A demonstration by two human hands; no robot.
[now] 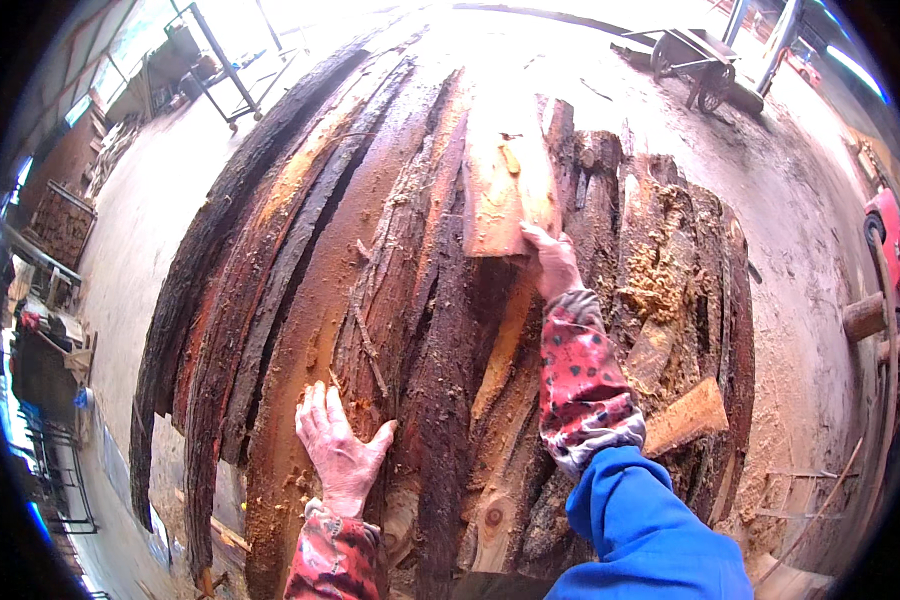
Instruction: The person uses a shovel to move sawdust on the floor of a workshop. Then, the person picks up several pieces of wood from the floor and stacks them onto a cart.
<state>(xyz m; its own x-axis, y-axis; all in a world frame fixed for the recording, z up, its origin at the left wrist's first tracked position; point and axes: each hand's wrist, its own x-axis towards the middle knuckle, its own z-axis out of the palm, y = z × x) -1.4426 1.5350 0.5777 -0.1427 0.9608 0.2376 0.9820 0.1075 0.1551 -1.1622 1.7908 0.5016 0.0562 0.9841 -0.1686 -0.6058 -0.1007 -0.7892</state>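
Note:
A broad pile of long bark-edged wood slabs (310, 300) lies before me, dusted with sawdust. My left hand (340, 450) rests on the slabs at the near left, its fingers spread and thumb out. Farther off, my right hand (554, 262) grips the near right corner of a short, pale wood slab (495, 200) lying on top of the pile. Glare washes out that slab's far part. Both forearms wear red patterned sleeve covers, with a blue sleeve showing on the right.
Clumped sawdust (660, 265) and a loose wood offcut (688, 415) lie on the pile's right side. A wheeled cart (695, 65) stands at the far right, a metal frame (225, 70) at the far left. Red machinery (888, 235) is at the right edge.

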